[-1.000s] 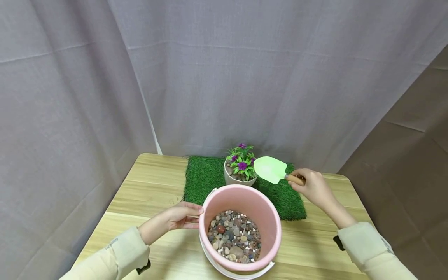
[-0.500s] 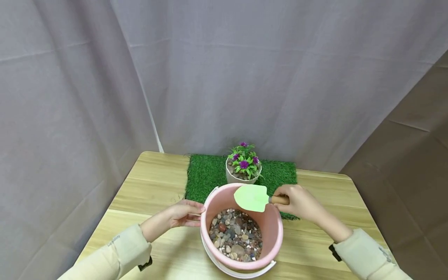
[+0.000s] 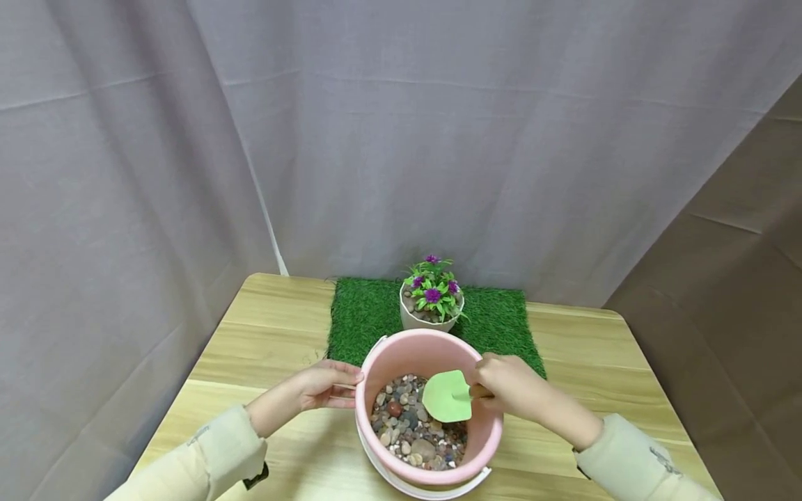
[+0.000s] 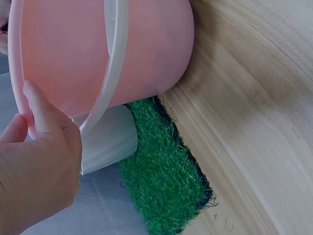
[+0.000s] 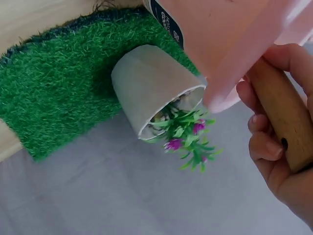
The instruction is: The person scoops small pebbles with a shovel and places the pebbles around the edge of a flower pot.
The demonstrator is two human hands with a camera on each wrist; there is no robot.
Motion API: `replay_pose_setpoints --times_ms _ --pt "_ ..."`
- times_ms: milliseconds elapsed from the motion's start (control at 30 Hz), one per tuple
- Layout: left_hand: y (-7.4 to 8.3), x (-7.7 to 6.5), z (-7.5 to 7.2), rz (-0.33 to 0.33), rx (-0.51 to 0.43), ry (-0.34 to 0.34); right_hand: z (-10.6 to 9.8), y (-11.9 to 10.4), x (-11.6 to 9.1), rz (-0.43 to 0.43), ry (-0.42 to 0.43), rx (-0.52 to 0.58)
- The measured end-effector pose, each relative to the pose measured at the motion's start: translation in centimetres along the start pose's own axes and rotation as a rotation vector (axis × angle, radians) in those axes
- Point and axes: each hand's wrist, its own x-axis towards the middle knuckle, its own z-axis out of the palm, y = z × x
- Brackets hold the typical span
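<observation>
A pink bucket (image 3: 401, 339) with a white handle (image 4: 117, 54) stands on the table, pebbles (image 3: 401, 421) covering its bottom. On the bucket's left rim my left hand (image 3: 328, 385) pinches the edge between thumb and fingers, as the left wrist view also shows. My right hand (image 3: 510, 386) grips the wooden handle (image 5: 283, 110) of a light green trowel (image 3: 447, 398) at the right rim. The trowel's blade is inside the bucket, over the pebbles; whether it touches them I cannot tell.
Behind the bucket, a white pot (image 3: 428, 321) with a purple-flowered plant (image 3: 434, 289) stands on a green grass mat (image 3: 366, 313). The mat lies on the wooden table (image 3: 269, 334). Grey curtain (image 3: 401, 139) hangs behind the table.
My right hand has moved left and down, carrying the trowel from beside the plant over the far rim and into the bucket. The left hand stays on the rim.
</observation>
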Motion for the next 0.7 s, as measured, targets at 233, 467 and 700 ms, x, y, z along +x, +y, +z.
replay_pose_setpoints --times_ms 233,467,700 --pt "-0.4 0.2 -0.6 0.014 -0.012 -0.044 1.3 -1.1 1.0 -0.123 -0.070 -0.096" --pt "0.0 -0.1 0.2 0.006 0.010 0.039 3.5 -1.8 1.8 -0.153 -0.037 -0.107" --pt "-0.3 -0.1 0.1 0.013 -0.018 0.045 6.5 -2.3 3.6 -0.165 -0.016 -0.033"
